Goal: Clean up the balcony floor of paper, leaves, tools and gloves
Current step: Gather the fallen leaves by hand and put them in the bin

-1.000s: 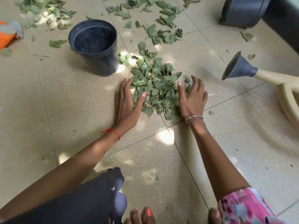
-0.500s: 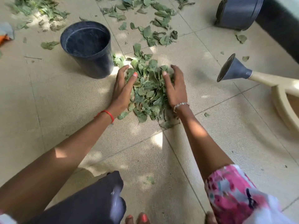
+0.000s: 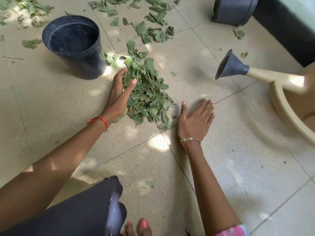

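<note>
A heap of green leaves [image 3: 148, 94] lies on the beige tiled floor [image 3: 51, 108] in the middle of the view. My left hand [image 3: 119, 96] rests against the heap's left side, fingers cupped around some leaves. My right hand [image 3: 196, 118] lies flat on the tiles to the right of the heap, fingers straight, touching no leaves. An empty dark plastic pot [image 3: 75, 45] stands upright just left of the heap. More loose leaves [image 3: 153, 33] are scattered beyond it and at the top left [image 3: 30, 5].
A beige watering can with a dark funnel-shaped spout [image 3: 233, 65] sits at the right. A second dark pot [image 3: 235, 9] lies at the top right next to a dark wall base. My knee and toes [image 3: 139, 225] are at the bottom.
My right hand has left the heap's right side and moved down and right onto bare tile. My left hand stays against the heap. The view has shifted slightly.
</note>
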Tool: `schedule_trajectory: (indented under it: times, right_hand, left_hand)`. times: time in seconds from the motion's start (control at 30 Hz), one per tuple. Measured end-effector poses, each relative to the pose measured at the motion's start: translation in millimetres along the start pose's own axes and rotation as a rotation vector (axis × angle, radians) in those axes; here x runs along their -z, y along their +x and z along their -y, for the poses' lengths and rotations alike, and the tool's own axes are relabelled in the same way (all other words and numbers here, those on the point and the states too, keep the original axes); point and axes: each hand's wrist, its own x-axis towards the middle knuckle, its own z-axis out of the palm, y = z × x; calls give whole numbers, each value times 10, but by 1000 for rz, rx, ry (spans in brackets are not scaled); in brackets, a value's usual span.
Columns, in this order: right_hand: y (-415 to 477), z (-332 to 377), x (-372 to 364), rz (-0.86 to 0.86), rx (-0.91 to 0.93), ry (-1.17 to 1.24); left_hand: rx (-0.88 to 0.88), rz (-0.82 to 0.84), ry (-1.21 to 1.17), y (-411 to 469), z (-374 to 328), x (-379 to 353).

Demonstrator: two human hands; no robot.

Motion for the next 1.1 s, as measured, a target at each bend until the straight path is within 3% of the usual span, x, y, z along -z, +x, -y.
schedule_trajectory:
  times: [0.13, 0.2, 0.33, 0.47, 0.6, 0.67, 0.8, 0.9, 1.0, 1.1]
  right_hand:
    - [-27, 260, -41, 177, 269, 36]
    - [-1, 374, -42, 243, 407, 192]
    - [270, 579, -51, 274, 415, 592]
    - [655, 875, -102, 345, 452, 452]
    - [660, 1127, -108, 585, 584, 359]
    - [594, 1111, -42, 662, 595, 421]
    - [387, 817, 284, 577, 520, 675]
    - [132, 491, 297, 648, 513, 446]
    - [-39, 373, 115, 528, 581, 123]
    - [-45, 526, -37, 391, 600, 163]
  left_hand:
    - [-8, -22, -3, 2, -6, -29]
    - [-14, -31, -15, 5, -11, -32]
    - [-31, -18, -29, 39, -16, 4]
    - [-1, 5, -52, 113, -25, 57]
    - [53, 75, -139, 164, -39, 87]
    - [61, 74, -178, 180, -38, 108]
    - [62, 104, -157, 211, -9, 186]
    - [49, 151, -100, 274, -13, 258]
    - [33, 270, -18, 328, -46, 279]
    - [33, 376, 52, 284, -75, 203]
